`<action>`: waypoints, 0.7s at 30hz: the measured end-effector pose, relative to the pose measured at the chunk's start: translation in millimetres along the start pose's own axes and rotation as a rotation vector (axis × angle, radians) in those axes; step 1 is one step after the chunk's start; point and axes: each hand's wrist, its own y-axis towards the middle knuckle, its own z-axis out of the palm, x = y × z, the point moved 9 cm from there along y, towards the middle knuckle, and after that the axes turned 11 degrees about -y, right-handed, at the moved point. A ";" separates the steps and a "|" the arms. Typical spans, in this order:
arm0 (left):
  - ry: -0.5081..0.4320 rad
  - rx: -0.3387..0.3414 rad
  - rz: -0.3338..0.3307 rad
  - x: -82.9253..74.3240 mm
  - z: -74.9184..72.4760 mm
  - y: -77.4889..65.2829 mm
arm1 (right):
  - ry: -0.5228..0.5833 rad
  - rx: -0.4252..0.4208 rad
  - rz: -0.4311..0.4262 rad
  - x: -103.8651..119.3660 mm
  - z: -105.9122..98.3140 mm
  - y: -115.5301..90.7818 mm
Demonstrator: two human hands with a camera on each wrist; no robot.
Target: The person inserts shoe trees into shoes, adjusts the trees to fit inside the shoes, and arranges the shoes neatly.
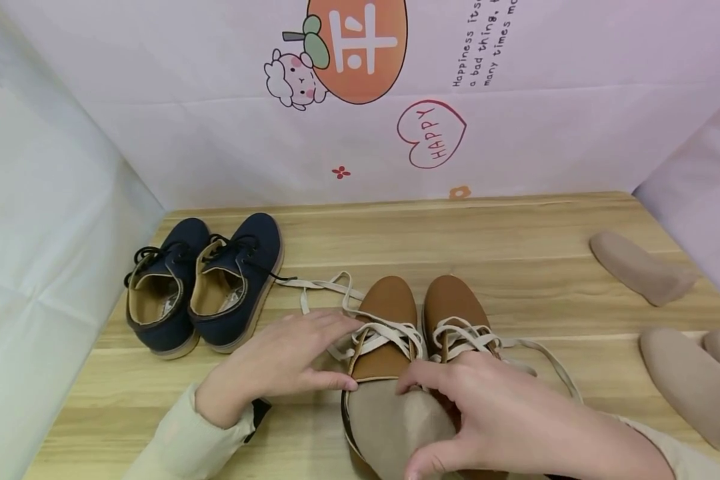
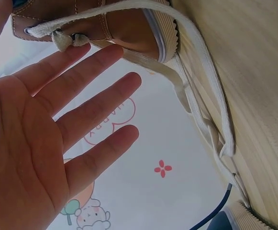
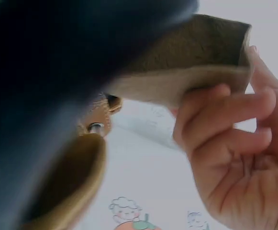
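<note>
Two brown lace-up shoes, a left one and a right one, stand side by side with toes pointing away from me. A grey-beige moulded shoe insert sits partly in the left brown shoe's opening. My right hand grips this insert between thumb and fingers; in the right wrist view the insert's hollow end shows above the curled fingers. At the left brown shoe's side, my left hand has its thumb tip at the collar and its fingers by the laces; the left wrist view shows those fingers spread straight.
A pair of navy shoes with black laces stands at the left. More beige inserts lie at the right, one farther back. Loose cream laces trail over the wooden table. A printed white cloth hangs behind.
</note>
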 end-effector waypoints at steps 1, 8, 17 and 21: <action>-0.001 -0.004 0.004 -0.5 -0.3 -0.1 | 0.022 0.006 -0.024 1.0 0.6 0.2; 0.003 -0.014 0.025 -2.7 -0.8 0.8 | 0.104 0.014 -0.100 4.0 4.0 3.7; 0.010 -0.008 0.020 -1.7 0.2 0.7 | 0.108 0.018 -0.063 0.0 8.3 9.4; 0.012 -0.008 0.019 -1.3 0.2 0.7 | 0.009 -0.011 -0.018 -3.7 11.5 10.1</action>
